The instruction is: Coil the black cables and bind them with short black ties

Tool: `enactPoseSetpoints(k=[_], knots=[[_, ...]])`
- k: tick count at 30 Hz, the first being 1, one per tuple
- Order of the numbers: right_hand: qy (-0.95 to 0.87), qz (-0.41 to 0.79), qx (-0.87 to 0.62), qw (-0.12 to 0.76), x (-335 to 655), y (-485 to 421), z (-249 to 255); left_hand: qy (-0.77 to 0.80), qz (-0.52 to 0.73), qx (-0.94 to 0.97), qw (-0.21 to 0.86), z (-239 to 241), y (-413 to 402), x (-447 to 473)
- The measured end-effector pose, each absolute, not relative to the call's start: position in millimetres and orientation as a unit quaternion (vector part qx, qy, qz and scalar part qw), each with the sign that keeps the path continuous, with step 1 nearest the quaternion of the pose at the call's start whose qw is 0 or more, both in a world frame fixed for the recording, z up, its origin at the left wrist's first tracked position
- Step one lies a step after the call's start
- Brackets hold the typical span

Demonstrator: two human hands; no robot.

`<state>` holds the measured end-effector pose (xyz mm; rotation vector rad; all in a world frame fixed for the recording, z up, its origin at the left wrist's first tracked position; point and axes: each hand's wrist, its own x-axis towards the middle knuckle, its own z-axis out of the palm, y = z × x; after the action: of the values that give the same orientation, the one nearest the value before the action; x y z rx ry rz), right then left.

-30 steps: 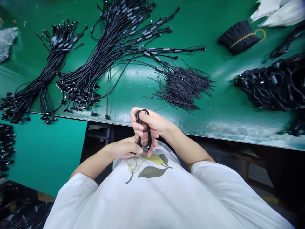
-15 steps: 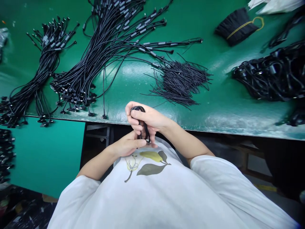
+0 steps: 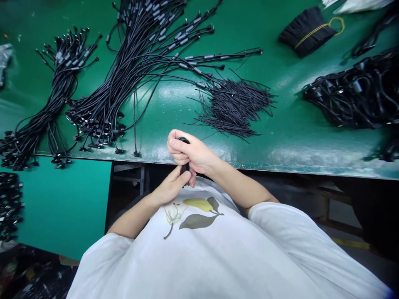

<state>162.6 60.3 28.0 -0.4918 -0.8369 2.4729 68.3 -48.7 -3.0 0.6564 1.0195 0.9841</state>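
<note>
My right hand (image 3: 190, 153) is clenched around a coiled black cable (image 3: 185, 167), held just off the near edge of the green table (image 3: 289, 137) in front of my chest. Only a bit of the coil shows above my thumb and below my fingers. Under it, my left hand (image 3: 171, 187) pinches the lower end of the same coil with thumb and fingertips. A loose pile of thin black ties (image 3: 237, 109) lies on the table just beyond my hands.
A large fan of black cables with connectors (image 3: 137, 70) spreads over the left half, with a second bundle (image 3: 50, 108) further left. Coiled cables are heaped (image 3: 358, 97) at the right. A black bunch with a yellow band (image 3: 307, 31) lies at the back right.
My right hand has closed tighter on the coil, so less of its loop shows. My left hand has slid up to pinch the coil's lower end.
</note>
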Motion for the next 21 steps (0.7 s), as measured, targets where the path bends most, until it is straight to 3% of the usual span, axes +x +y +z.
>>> enactPoseSetpoints(k=[7, 12, 14, 16, 19, 21], knots=[[-0.312, 0.903, -0.182, 0.232, 163.1, 59.7, 23.2, 0.416, 0.408, 0.181, 0.792, 13.2, -40.1, 60.1], [-0.326, 0.845, -0.234, 0.353, 174.5, 74.7, 13.6, 0.413, 0.445, 0.161, 0.778, 9.2, -42.9, 64.1], [-0.425, 0.75, -0.27, 0.429, 187.8, 81.1, 14.6, 0.434, 0.456, 0.155, 0.761, 3.7, -41.9, 62.6], [-0.611, 0.609, -0.247, 0.441, 203.1, 83.7, 17.3, 0.468, 0.468, 0.159, 0.732, -0.6, -38.9, 58.7], [-0.881, 0.356, -0.095, 0.296, 219.3, 79.1, 18.1, 0.511, 0.442, 0.234, 0.699, -0.3, -33.5, 50.5], [-0.962, 0.194, -0.028, 0.19, 223.3, 72.3, 14.6, 0.526, 0.376, 0.33, 0.688, 4.9, -31.8, 45.2]])
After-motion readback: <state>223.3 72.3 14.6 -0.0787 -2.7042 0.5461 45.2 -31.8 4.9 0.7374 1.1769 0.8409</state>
